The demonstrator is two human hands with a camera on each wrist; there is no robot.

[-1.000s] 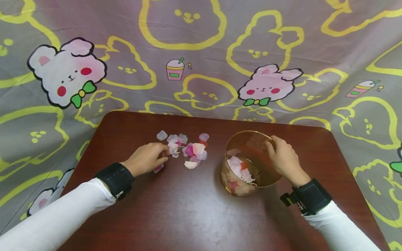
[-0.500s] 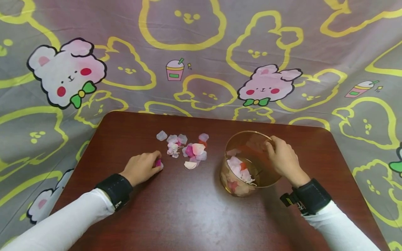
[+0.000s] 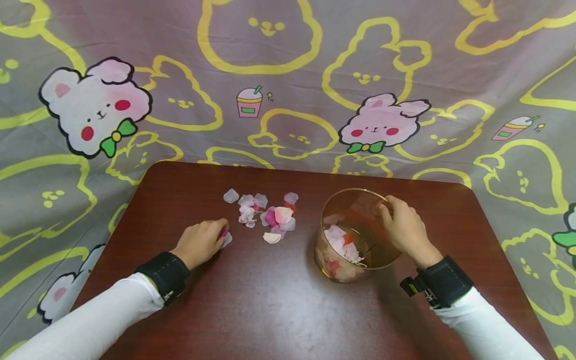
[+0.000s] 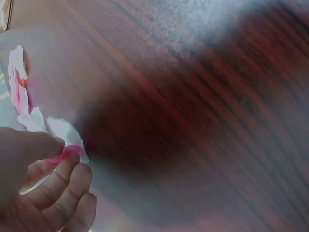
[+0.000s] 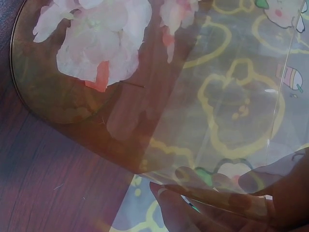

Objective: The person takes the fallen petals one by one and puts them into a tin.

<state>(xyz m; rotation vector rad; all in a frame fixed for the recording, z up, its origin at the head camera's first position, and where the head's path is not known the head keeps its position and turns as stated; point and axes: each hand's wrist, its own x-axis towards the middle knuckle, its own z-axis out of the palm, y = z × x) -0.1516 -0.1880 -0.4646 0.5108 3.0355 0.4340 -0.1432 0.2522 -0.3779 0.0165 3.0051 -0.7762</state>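
A loose pile of pink and white petals (image 3: 270,214) lies on the dark wooden table (image 3: 279,305). My left hand (image 3: 202,241) rests on the table left of the pile and pinches a pink and a white petal (image 4: 67,145) between thumb and fingers. My right hand (image 3: 402,227) grips the far right rim of a clear amber-tinted glass bowl (image 3: 355,235), which is tilted toward the left. Several petals (image 5: 96,43) lie in the bowl's bottom. The fingers (image 5: 203,203) of the right hand show through the glass wall.
A grey cloth (image 3: 288,75) printed with yellow outlines and pink bunnies hangs behind and around the table. The table's rounded far corners and left and right edges are in view. Both wrists wear black straps over white sleeves.
My left hand has drawn back from the petal pile toward me, with petals pinched in its fingers. The right hand and the bowl have stayed in place.
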